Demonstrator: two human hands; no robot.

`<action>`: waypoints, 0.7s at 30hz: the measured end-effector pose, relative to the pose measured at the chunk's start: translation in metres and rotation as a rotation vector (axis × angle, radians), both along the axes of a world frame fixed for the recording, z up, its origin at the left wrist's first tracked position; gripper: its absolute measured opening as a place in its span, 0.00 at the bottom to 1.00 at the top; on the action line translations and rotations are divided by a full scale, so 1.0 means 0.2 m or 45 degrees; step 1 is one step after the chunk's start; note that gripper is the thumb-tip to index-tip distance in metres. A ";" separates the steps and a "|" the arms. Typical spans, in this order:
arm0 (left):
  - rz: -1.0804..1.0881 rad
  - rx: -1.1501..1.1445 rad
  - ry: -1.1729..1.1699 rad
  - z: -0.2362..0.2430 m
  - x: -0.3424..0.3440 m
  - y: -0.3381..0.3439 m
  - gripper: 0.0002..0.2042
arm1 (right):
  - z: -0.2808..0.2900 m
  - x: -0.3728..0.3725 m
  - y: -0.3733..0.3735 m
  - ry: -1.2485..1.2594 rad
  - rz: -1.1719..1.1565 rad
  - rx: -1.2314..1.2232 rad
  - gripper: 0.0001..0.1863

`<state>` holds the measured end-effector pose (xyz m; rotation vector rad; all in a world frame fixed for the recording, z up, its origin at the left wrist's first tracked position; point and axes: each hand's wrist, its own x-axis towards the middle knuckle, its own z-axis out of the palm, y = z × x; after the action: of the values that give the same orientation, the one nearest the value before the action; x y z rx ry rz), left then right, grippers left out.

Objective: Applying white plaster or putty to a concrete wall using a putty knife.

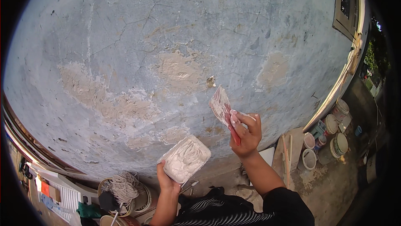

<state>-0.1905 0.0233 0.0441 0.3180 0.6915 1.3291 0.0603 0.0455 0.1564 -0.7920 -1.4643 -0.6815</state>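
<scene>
My right hand (pixel 247 135) grips a putty knife (pixel 222 105) by its red handle. White filler smears its blade, which points up toward the wall, and the fingers too. In my left hand (pixel 168 180) is a white rectangular tub (pixel 206 156) filled with creamy putty (pixel 186 159), tilted so the contents face me. The pale blue-grey wall (pixel 234 29) has cracks and several beige filled patches, such as one in the middle (pixel 179 71) and one at right (pixel 273 69). A small chipped hole (pixel 211 81) lies just above the blade tip. Whether the blade touches the wall I cannot tell.
Several buckets (pixel 309 159) stand on the ground at right, next to wooden sticks (pixel 287 159) and a board. At lower left a bucket holds a tangle of pale string (pixel 124 186). A framed opening (pixel 346 6) sits at upper right; a white slatted item (pixel 62 196) lies lower left.
</scene>
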 end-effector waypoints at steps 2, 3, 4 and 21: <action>-0.008 0.024 -0.001 0.01 0.00 -0.01 0.32 | 0.04 -0.04 0.04 -0.140 -0.062 0.058 0.18; -0.008 0.032 -0.002 0.01 0.00 -0.01 0.32 | 0.05 -0.05 0.07 -0.140 -0.094 0.094 0.19; -0.008 0.039 -0.001 0.00 -0.01 -0.01 0.32 | 0.05 -0.06 0.11 -0.139 -0.095 0.100 0.19; 0.091 0.034 -0.004 -0.05 -0.10 0.02 0.32 | -0.09 -0.18 0.34 -0.275 -0.234 -0.168 0.24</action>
<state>-0.2105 0.0271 0.0348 0.3151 0.6883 1.4072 0.0242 0.1131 0.1389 -0.9880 -1.6582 -0.8358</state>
